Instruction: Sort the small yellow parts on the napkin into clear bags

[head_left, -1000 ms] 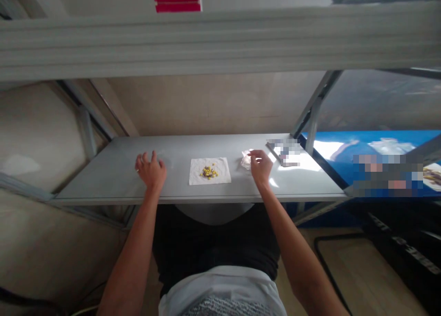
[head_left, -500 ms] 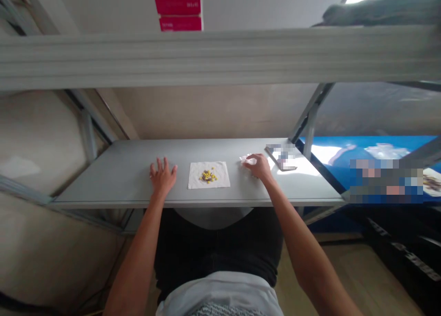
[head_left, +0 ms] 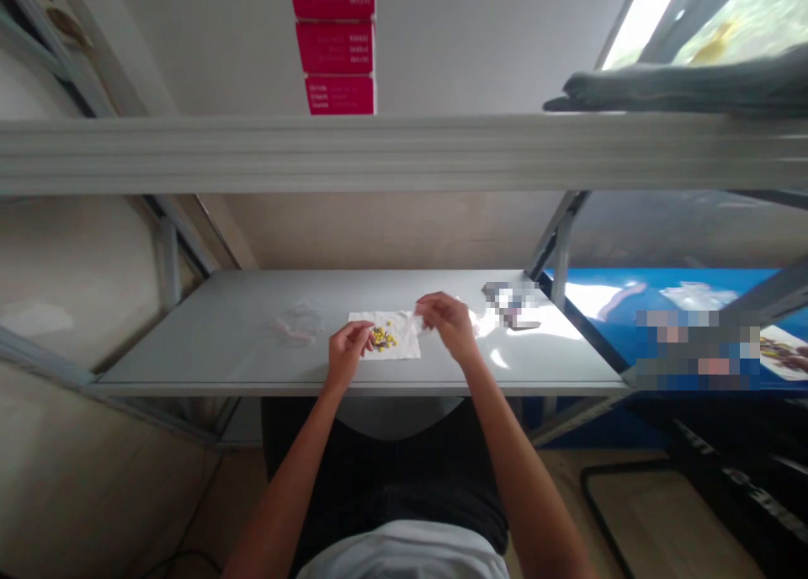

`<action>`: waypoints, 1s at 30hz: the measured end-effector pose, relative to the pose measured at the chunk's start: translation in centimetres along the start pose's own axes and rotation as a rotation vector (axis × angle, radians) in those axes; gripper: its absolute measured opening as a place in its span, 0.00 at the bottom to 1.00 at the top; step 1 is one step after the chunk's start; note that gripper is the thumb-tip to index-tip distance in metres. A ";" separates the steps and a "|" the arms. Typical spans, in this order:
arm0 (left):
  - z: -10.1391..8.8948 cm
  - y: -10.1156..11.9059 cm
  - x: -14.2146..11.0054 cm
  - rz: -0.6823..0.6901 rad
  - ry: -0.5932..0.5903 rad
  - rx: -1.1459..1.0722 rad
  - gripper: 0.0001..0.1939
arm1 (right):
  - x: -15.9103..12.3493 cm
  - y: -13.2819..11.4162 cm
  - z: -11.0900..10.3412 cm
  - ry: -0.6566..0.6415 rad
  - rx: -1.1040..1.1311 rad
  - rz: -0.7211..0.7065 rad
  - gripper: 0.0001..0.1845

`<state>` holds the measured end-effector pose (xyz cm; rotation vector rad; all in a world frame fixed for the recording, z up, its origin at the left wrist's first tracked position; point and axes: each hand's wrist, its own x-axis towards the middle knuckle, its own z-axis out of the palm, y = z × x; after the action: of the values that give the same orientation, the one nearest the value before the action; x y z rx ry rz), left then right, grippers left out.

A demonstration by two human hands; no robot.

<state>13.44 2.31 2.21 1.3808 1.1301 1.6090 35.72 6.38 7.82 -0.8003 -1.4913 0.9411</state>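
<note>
A white paper towel [head_left: 409,345] lies flat near the middle of the grey table, with a small heap of yellow and dark brown bits [head_left: 384,338] on it. My left hand [head_left: 347,350] is over the towel's left edge, thumb and fingers pinched together beside the heap. Whatever sits between those fingertips is too small to name. Over the towel's right edge, my right hand [head_left: 449,323] pinches a small clear plastic bag [head_left: 415,321] that hangs toward the heap. More clear plastic [head_left: 475,321] lies behind that hand.
Crumpled clear plastic [head_left: 301,323] rests on the table [head_left: 208,343] at left. A blurred-out flat object [head_left: 521,322] lies at right. Above runs a shelf beam [head_left: 404,154], with red boxes [head_left: 337,49] and dark cloth [head_left: 682,88] on the shelf. A blue table [head_left: 606,297] adjoins at right.
My left hand has moved right from the bare tabletop to the towel and closed into a pinch. My right hand has lifted a clear plastic bag and brought it left to the towel.
</note>
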 end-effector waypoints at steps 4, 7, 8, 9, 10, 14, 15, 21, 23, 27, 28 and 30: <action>0.3 1.8 -0.5 -0.136 -0.275 -0.162 0.16 | -1.1 1.1 3.5 -0.151 -0.138 0.011 0.14; 0.3 2.8 -0.9 -0.198 -0.384 -0.095 0.17 | -1.9 1.6 4.5 -0.166 -0.191 -0.041 0.13; 0.4 3.0 -1.0 -0.218 -0.388 -0.079 0.17 | -2.1 1.5 4.5 -0.176 -0.203 -0.051 0.13; 0.5 3.1 -1.3 -0.236 -0.385 -0.071 0.18 | -2.4 1.3 4.4 -0.193 -0.216 -0.058 0.12; 0.7 3.1 -1.6 -0.252 -0.383 -0.071 0.18 | -2.7 1.0 4.3 -0.212 -0.235 -0.068 0.11; 2.0 3.5 -3.6 -0.287 -0.331 -0.108 0.17 | -4.9 -1.6 3.2 -0.138 -0.466 -0.184 0.14; 2.5 3.7 -4.2 -0.288 -0.289 -0.128 0.17 | -5.7 -2.4 2.9 -0.060 -0.538 -0.202 0.15; 6.2 4.1 -7.7 -0.302 -0.213 -0.264 0.18 | -10.4 -6.2 0.5 -0.078 -0.424 0.057 0.10; 7.1 4.1 -8.3 -0.334 -0.214 -0.266 0.19 | -11.2 -6.5 -0.2 -0.118 -0.348 0.160 0.08; 7.4 4.8 -8.8 -0.347 -0.280 -0.178 0.21 | -11.8 -7.1 -1.4 -0.177 -0.361 0.242 0.06; 7.2 5.2 -8.8 -0.325 -0.319 -0.125 0.22 | -11.8 -7.3 -1.6 -0.205 -0.370 0.247 0.04; 6.6 5.9 -9.0 -0.261 -0.403 0.003 0.23 | -12.0 -7.7 -1.9 -0.270 -0.380 0.255 0.04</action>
<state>21.56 -7.05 4.84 1.4134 1.0181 1.0853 39.25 -7.47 9.45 -1.1973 -1.8668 0.9960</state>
